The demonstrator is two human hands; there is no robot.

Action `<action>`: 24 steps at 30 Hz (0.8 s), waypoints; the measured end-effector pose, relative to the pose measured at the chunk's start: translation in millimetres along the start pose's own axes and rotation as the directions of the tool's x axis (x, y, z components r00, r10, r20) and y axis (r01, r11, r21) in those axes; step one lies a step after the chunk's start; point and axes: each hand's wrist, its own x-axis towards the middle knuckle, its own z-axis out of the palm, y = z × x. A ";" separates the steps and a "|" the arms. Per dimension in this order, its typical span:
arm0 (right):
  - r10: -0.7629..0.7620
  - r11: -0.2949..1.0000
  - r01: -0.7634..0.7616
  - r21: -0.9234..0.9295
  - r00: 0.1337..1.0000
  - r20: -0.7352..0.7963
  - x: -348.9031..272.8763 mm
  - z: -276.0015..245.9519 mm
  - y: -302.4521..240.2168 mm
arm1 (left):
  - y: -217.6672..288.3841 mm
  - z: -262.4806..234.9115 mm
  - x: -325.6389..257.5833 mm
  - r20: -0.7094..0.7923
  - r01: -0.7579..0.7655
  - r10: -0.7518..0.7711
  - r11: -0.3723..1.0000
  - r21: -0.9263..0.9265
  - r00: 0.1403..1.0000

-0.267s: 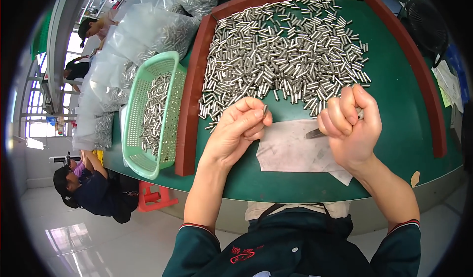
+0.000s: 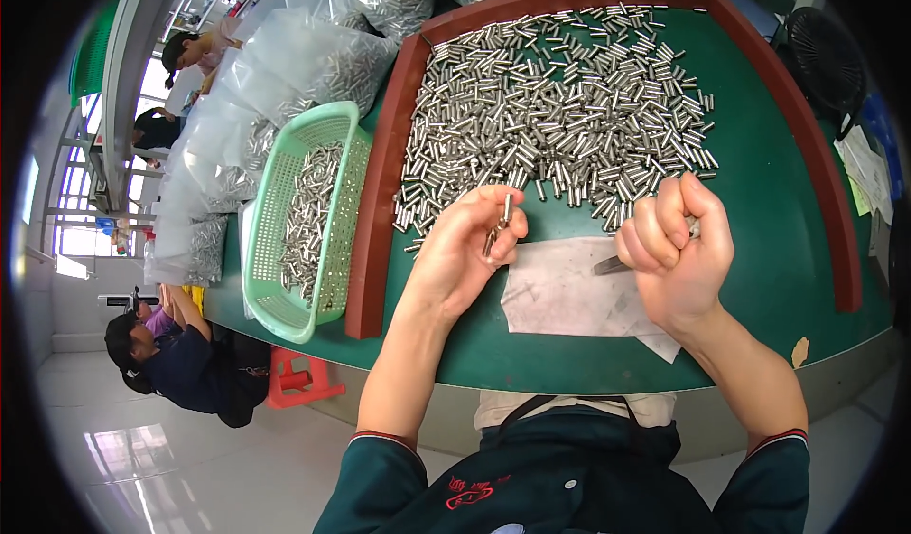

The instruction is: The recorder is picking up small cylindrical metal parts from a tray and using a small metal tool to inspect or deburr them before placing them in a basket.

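the left hand [image 2: 472, 237] is half curled, palm turned up, holding a few small metal pins [image 2: 507, 208] among its thumb and fingers; one stands nearly upright, and how many more lie behind it i cannot tell. at three o'clock from it, the right hand [image 2: 676, 249] is closed in a fist around a dark tool [image 2: 609, 265], whose narrow end juts out toward eight o'clock. at four o'clock from the left hand, a pale, smudged cloth [image 2: 550, 297] lies flat on the green desk [image 2: 769, 154]. at one o'clock spreads a big loose pile of pins [image 2: 560, 107], bordered by a red-brown frame [image 2: 378, 211]. just outside the frame, at nine o'clock, sits a light green basket [image 2: 353, 168] holding more pins. farther out, clear bags [image 2: 346, 64] of pins stand at eleven o'clock, a black fan [image 2: 824, 59] at two, and a red stool [image 2: 285, 392] at eight.
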 end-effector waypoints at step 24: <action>-0.032 0.999 0.033 -0.032 0.999 0.010 -2.0 -1.1 -2.4 | -14.7 23.3 16.5 0.161 -0.130 0.517 -0.095 0.987 0.841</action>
